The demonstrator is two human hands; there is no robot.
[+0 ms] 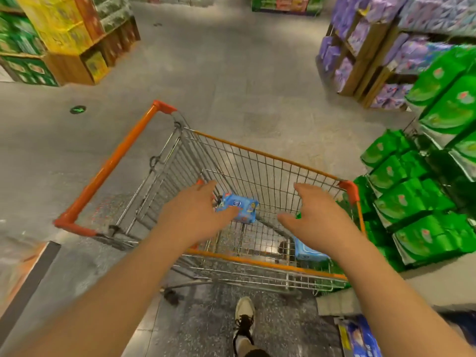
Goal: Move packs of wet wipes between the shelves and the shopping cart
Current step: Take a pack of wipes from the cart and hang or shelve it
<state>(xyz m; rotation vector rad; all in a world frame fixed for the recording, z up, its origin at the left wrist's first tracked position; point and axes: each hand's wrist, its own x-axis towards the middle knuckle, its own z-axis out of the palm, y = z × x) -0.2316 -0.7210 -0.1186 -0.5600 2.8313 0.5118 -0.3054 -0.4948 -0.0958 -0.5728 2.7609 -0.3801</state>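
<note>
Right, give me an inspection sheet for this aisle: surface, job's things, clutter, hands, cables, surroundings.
Surface: grey concrete floor; speckled patch underfoot.
Job's things: orange-trimmed wire shopping cart; one blue wipes pack lying in the basket, a second blue pack at the near right corner.
Clutter: blue packaging on the floor at lower right; a green floor marker.
Hands: left hand and right hand both reach over the basket, fingers spread, holding nothing.
Cables: nothing seen.
Surroundings: green packs stacked on the right, purple packs beyond, yellow and green cartons far left.
</note>
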